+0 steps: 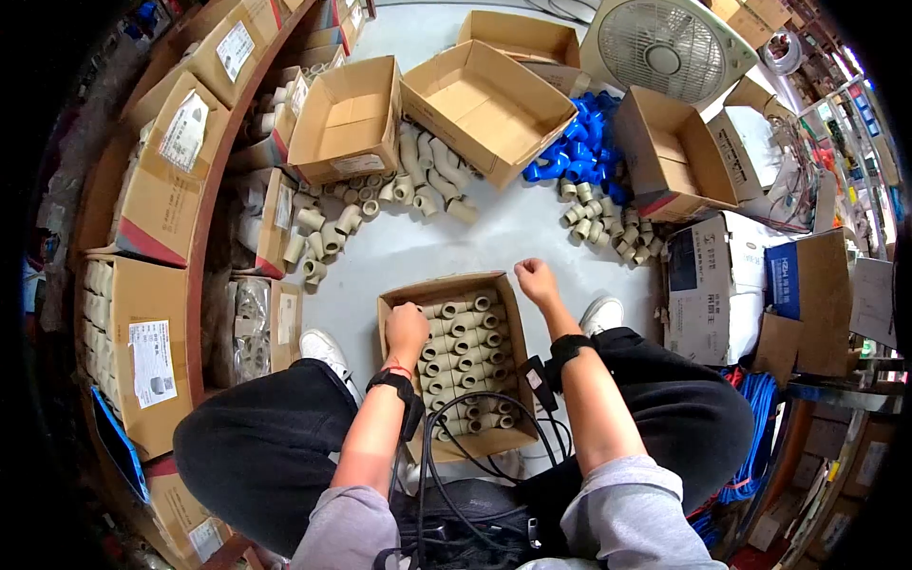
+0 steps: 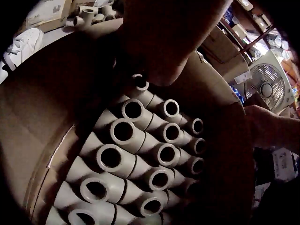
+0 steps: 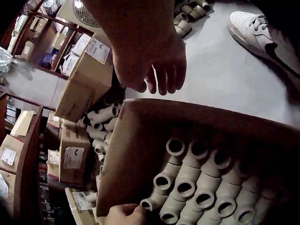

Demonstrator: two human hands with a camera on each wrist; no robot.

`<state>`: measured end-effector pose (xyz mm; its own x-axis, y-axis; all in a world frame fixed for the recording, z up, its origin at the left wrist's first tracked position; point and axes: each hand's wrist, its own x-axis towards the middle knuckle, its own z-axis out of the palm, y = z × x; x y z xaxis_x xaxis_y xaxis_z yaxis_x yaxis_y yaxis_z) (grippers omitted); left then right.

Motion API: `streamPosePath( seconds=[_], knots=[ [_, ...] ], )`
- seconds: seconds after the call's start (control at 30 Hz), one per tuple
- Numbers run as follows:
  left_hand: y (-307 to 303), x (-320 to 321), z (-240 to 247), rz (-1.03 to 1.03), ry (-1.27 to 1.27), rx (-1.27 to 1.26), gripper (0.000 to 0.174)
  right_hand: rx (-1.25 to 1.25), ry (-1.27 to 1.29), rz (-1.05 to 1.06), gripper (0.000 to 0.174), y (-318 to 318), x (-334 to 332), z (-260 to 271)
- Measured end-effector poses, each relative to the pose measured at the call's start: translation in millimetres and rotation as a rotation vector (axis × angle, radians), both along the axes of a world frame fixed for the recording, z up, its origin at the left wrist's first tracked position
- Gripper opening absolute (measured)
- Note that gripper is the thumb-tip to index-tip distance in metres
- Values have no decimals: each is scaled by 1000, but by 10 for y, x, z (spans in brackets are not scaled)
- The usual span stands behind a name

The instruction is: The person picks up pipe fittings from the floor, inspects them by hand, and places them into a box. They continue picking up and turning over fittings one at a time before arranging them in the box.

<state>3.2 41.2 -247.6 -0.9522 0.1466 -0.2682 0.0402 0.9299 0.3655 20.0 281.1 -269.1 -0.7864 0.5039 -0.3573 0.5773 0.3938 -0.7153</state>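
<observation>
A cardboard box [image 1: 514,328] between the person's legs holds rows of beige pipe elbows [image 1: 464,346], most with a round mouth facing up. The left hand [image 1: 407,328] reaches in at the box's far left corner, its fingers curled at an elbow [image 3: 147,205] at the end of a row. In the left wrist view, that elbow's mouth [image 2: 139,83] shows just under the hand, whose fingertips are partly in shadow. Beyond the box's right far corner, the right hand [image 1: 539,281] hangs over the floor with loosely bent fingers [image 3: 161,79], holding nothing.
Loose beige fittings [image 1: 332,233] and blue fittings [image 1: 584,138] lie in piles ahead on the floor. Open cartons [image 1: 489,100] and a box fan [image 1: 665,52] stand behind them. Shelved cartons [image 1: 176,152] line the left side. Black cables [image 1: 427,446] loop over the box's near end.
</observation>
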Motion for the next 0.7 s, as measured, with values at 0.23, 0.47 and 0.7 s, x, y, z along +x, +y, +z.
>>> streamPosePath(
  seconds=[0.23, 0.47, 0.7],
  knots=[
    [-55, -44, 38, -116, 33, 14, 18, 1, -9, 91, 27, -13, -445, 88],
    [-7, -64, 188, -113, -168, -39, 15, 5, -21, 143, 32, -60, -899, -99],
    [-30, -154, 181, -175, -369, -128, 31, -1018, -79, -266, 37, -273, -1165, 125]
  ],
)
